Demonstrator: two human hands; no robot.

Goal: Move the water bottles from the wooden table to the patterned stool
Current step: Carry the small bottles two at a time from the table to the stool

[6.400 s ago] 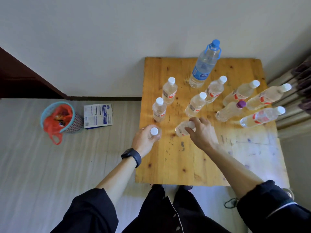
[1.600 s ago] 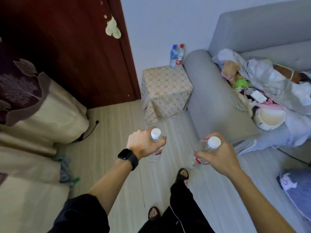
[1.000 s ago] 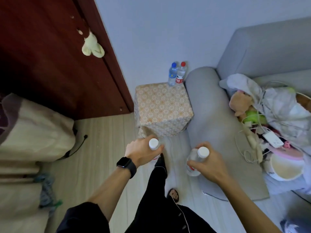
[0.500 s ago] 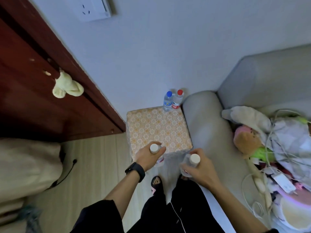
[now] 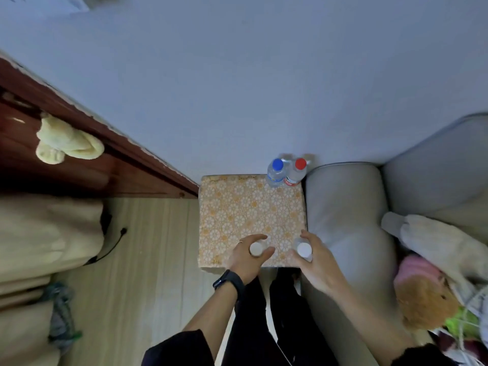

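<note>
The patterned stool [image 5: 245, 207] stands below me, orange with white flowers, between a door and a sofa. My left hand [image 5: 245, 256] grips a white-capped water bottle [image 5: 256, 249] over the stool's near edge. My right hand [image 5: 315, 262] grips a second white-capped bottle [image 5: 304, 250] over the stool's near right corner. Only the caps and a little clear plastic show; the bodies are hidden by my fingers. A blue-capped bottle [image 5: 276, 171] and a red-capped bottle [image 5: 296, 172] stand upright together at the stool's far right corner.
A grey sofa arm [image 5: 343, 220] touches the stool's right side, with soft toys [image 5: 427, 299] and clothes piled on the seat. A dark wooden door [image 5: 79, 165] with a yellow cloth [image 5: 66, 143] stands at left. Beige bedding [image 5: 39, 239] and a cable lie on the wooden floor.
I have walked from the wooden table to the stool carrying both bottles. Over the last half second both hands moved forward, from in front of the stool to over its near edge.
</note>
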